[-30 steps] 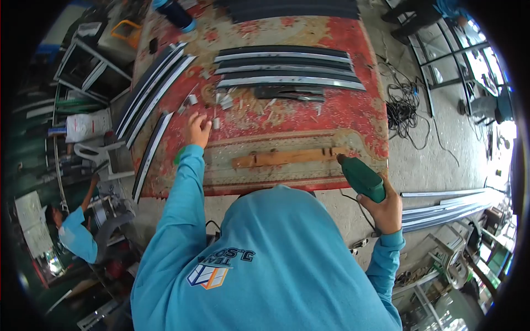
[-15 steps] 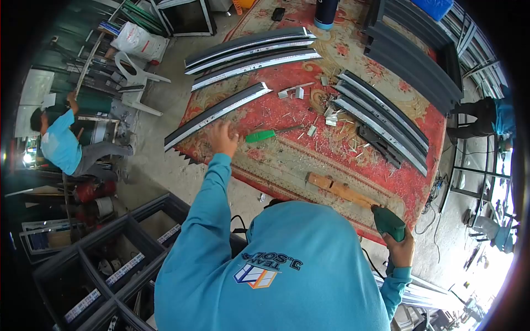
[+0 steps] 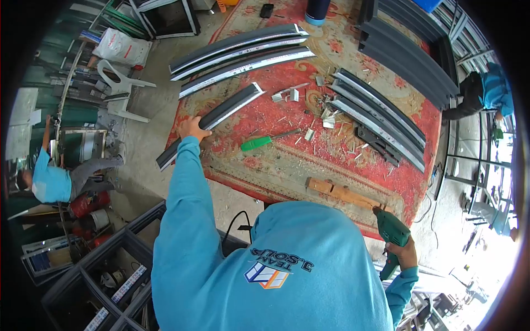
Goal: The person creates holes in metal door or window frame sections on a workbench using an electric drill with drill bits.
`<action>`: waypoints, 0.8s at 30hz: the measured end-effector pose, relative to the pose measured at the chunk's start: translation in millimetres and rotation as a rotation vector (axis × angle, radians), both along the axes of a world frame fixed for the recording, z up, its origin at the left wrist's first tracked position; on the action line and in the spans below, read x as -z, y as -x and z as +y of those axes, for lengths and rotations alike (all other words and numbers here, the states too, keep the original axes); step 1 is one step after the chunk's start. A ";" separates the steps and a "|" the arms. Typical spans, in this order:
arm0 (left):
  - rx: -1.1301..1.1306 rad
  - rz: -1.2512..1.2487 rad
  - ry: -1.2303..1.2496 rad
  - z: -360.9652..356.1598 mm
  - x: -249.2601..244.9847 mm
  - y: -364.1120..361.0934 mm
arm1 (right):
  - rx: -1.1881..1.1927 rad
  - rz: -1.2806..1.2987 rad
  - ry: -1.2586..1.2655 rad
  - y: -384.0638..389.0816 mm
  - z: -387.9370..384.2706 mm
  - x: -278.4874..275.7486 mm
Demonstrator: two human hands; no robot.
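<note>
My left hand (image 3: pixel 191 129) is closed round the lower part of a dark metal profile (image 3: pixel 232 105) with a light strip, at the left edge of the carpet-covered table (image 3: pixel 248 175). In my right hand (image 3: pixel 404 254) is a green power drill (image 3: pixel 392 230), its front end near a wooden piece (image 3: pixel 339 192) at the table's near edge. Between the hands lies a green-handled screwdriver (image 3: pixel 256 144). Small metal brackets (image 3: pixel 329 118) and shavings are scattered over the middle of the cloth.
More profiles lie at the back left (image 3: pixel 243 65) and right (image 3: pixel 381 121). Large dark frames (image 3: pixel 408 60) stand at the far right, near a bottle (image 3: pixel 316 12) and a phone (image 3: pixel 266 10). People are at left (image 3: pixel 51 179) and right (image 3: pixel 494 91). Black frames (image 3: pixel 105 265) stand lower left.
My left hand has moved left and closed on the near-left profile, which is now turned and shifted. The drill in my right hand is tilted differently, with more of it showing.
</note>
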State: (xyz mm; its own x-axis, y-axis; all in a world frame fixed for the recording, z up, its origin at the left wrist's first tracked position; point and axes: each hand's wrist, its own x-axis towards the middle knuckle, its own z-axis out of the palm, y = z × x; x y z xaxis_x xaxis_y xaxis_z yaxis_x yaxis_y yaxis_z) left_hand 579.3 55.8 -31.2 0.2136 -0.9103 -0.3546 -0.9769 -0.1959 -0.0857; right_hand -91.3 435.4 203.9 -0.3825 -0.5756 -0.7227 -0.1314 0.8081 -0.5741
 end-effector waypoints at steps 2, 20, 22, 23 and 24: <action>0.079 0.147 0.189 5.6 -4.2 -3.2 | -0.026 -0.033 -0.003 -2.6 5.2 3.5; 0.473 0.873 -0.499 88.5 -63.6 267.9 | 0.441 -0.182 0.224 -10.9 77.6 30.8; 0.570 0.886 -0.477 106.0 -64.4 297.6 | 0.506 -0.136 0.262 -10.9 84.2 17.2; 0.653 0.900 -0.449 114.7 -64.2 312.9 | 0.521 -0.085 0.285 -6.3 89.4 9.5; 0.678 0.910 -0.466 124.5 -63.5 327.0 | 0.537 -0.029 0.305 -0.7 95.4 0.7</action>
